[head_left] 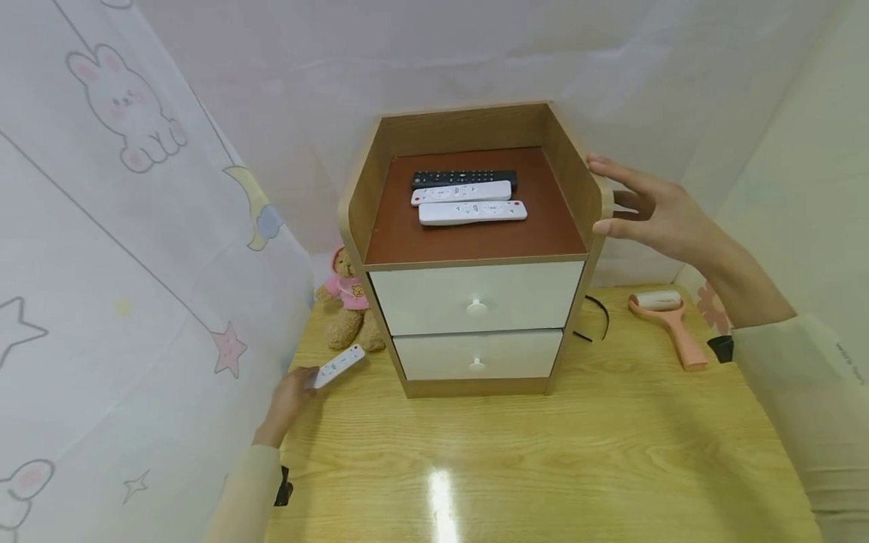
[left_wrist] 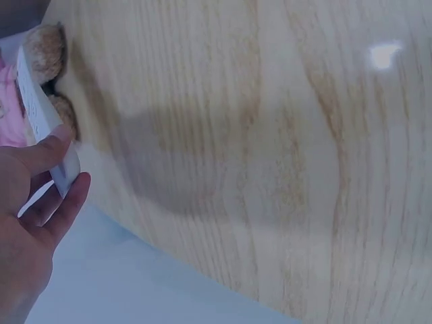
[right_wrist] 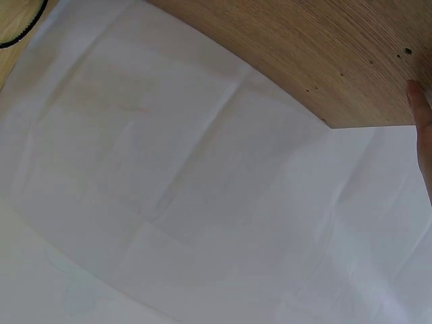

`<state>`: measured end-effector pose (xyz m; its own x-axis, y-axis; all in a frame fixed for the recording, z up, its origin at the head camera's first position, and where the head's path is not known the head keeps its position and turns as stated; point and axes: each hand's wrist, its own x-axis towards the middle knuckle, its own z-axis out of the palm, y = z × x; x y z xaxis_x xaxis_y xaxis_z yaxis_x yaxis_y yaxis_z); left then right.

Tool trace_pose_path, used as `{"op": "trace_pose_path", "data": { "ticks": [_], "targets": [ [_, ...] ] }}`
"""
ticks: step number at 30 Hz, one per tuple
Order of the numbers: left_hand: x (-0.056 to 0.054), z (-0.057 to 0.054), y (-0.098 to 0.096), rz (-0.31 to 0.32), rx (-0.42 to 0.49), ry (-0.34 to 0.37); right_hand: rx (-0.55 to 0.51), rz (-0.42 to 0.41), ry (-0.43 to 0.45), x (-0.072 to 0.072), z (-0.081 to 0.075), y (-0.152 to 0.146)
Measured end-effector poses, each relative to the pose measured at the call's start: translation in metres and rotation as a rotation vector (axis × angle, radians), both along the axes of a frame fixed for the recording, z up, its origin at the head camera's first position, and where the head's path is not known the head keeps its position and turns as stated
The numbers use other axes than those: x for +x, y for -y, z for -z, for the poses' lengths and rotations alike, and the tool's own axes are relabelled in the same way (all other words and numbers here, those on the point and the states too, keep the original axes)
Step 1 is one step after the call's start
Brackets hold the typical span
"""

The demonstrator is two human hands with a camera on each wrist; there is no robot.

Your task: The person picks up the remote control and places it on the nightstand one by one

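Note:
A white remote control point(head_left: 339, 365) is pinched at one end between the thumb and fingers of my left hand point(head_left: 288, 400). It is held above the left part of the table, tilted, near a teddy bear point(head_left: 345, 327); in the left wrist view the remote control point(left_wrist: 42, 111) appears nearly edge-on. My right hand point(head_left: 668, 215), fingers spread, touches the right side of a small wooden cabinet point(head_left: 477, 388). One fingertip shows against that side panel point(right_wrist: 324, 61) in the right wrist view. On the cabinet's top lie two white remotes point(head_left: 473, 213) and a black remote point(head_left: 464, 179) behind them.
Two white drawers point(head_left: 434, 302) with round knobs are closed in the cabinet front. To its right, a lint roller point(head_left: 668, 324) and a black headband point(head_left: 604, 317) lie on the wooden table point(head_left: 543, 460). Patterned cloth walls point(head_left: 170, 264) stand around the table.

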<state>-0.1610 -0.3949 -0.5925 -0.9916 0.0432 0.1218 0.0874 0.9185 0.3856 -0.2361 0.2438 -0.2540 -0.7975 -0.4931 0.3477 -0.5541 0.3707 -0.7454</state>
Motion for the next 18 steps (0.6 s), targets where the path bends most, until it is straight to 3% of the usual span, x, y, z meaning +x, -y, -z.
{"op": "trace_pose_path", "data": {
  "ticks": [10, 18],
  "targets": [
    [0.003, -0.028, 0.010, -0.061, 0.078, -0.045, -0.006, -0.014, 0.005, -0.001, 0.002, 0.000],
    [-0.004, -0.056, 0.006, -0.120, 0.164, -0.121, -0.003, -0.001, 0.017, 0.001, 0.001, 0.000]
  ]
}}
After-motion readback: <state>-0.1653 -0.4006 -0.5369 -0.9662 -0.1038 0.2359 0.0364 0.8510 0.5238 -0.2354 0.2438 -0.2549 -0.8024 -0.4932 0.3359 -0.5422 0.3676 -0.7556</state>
